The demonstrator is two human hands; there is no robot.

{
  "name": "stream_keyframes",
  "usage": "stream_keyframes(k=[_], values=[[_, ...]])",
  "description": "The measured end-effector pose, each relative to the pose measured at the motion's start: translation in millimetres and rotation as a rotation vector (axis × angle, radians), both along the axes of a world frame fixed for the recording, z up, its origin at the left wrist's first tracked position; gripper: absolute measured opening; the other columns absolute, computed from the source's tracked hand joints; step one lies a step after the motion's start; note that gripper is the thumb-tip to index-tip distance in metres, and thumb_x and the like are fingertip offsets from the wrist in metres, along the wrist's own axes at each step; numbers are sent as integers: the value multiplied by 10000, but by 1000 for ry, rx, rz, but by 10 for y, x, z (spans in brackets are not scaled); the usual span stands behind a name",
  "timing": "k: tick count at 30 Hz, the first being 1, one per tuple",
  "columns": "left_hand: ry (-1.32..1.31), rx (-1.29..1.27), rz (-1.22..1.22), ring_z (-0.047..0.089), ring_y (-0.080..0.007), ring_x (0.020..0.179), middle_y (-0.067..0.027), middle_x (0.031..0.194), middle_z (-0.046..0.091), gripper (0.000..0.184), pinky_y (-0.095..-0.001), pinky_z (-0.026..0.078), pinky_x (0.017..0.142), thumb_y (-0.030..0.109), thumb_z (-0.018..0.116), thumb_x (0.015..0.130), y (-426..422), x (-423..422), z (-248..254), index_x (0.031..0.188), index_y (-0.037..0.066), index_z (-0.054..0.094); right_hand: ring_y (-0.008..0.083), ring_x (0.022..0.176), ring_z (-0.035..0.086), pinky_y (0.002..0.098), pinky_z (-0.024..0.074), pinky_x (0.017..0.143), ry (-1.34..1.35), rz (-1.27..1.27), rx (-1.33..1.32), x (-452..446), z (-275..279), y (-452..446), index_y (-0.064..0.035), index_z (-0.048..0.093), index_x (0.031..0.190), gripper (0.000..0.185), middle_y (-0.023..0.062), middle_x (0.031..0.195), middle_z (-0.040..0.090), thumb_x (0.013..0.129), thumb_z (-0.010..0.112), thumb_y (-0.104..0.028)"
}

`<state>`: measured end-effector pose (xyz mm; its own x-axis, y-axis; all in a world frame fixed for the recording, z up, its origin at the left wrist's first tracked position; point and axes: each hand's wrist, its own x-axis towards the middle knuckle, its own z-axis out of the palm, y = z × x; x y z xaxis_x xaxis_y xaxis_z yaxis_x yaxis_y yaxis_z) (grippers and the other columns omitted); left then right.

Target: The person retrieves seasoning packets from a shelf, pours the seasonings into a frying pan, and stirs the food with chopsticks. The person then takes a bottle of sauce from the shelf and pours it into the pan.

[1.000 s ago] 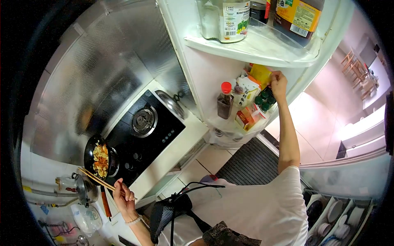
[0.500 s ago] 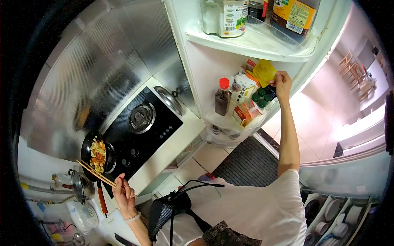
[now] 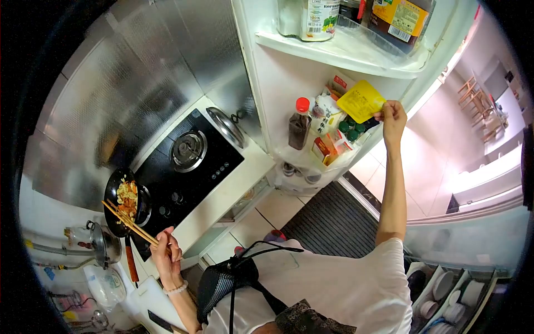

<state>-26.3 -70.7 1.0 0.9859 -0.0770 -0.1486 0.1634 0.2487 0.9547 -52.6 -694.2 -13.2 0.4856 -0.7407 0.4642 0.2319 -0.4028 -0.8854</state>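
My left hand (image 3: 167,255) is closed around a pair of wooden chopsticks (image 3: 125,218), whose tips reach over the wok (image 3: 113,196). Yellowish and reddish-brown food (image 3: 127,198) lies in the wok, on the near end of the black stove (image 3: 178,183). At the corner shelf, my right hand (image 3: 392,118) pinches the edge of a yellow packet (image 3: 361,101). The packet is held in front of a group of seasonings: a white bag (image 3: 325,114), green-capped jars (image 3: 350,129) and an orange-red packet (image 3: 331,148). A red-capped bottle (image 3: 300,123) of dark contents stands beside them.
Above, a shelf (image 3: 334,55) bears a jar (image 3: 321,19) and a large dark bottle (image 3: 399,22). A metal lid (image 3: 225,127) leans at the stove's far end. Near the wok sits a steel pot (image 3: 104,245). Dishes fill a drawer (image 3: 450,295) at lower right.
The yellow packet has come up clear of the other packets and turned its flat face to view, in my right hand. My left hand keeps the chopsticks over the wok.
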Motion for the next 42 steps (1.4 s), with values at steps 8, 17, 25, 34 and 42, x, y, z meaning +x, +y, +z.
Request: stream_keyframes(k=[8, 17, 25, 34, 42], values=[[-7, 7, -3, 307, -51, 335, -68, 593, 575, 289, -200, 235, 348, 215, 532, 926, 41, -91, -29, 953, -53, 634, 99, 544, 549, 218, 458, 526, 3, 32, 17, -173, 320, 361, 10, 551, 897, 139, 42, 657, 560, 923, 496, -115], [-46, 191, -124, 326, -40, 357, -113, 740, 619, 271, -190, 224, 366, 185, 604, 864, -198, -17, 149, 896, -82, 639, 78, 469, 515, 201, 379, 450, 89, 349, 55, -162, 648, 1356, 1, 553, 882, 68, 10, 583, 543, 895, 519, -57], [-445, 473, -227, 500, -48, 650, 18, 845, 563, 284, -181, 376, 538, 152, 680, 806, -902, 185, 553, 1031, -18, 649, 81, 428, 499, 211, 407, 412, 137, 763, 254, 206, 600, 2576, -14, 556, 869, 43, -10, 550, 497, 888, 519, -22], [-380, 255, -104, 511, -57, 660, -14, 749, 591, 102, -206, 405, 573, 58, 690, 787, -555, 166, 396, 805, -40, 669, 73, 466, 474, 215, 362, 418, 250, 1068, 337, 335, 497, 3479, -16, 558, 862, 34, 15, 622, 531, 876, 552, -47], [-290, 279, -133, 454, -15, 541, 42, 588, 539, 120, -189, 349, 474, 71, 668, 794, 11, 122, 365, 737, -34, 654, 155, 732, 546, 256, 430, 662, 43, 1058, -583, 579, 790, 4112, -3, 612, 1016, 271, 70, 881, 615, 745, 623, -3]])
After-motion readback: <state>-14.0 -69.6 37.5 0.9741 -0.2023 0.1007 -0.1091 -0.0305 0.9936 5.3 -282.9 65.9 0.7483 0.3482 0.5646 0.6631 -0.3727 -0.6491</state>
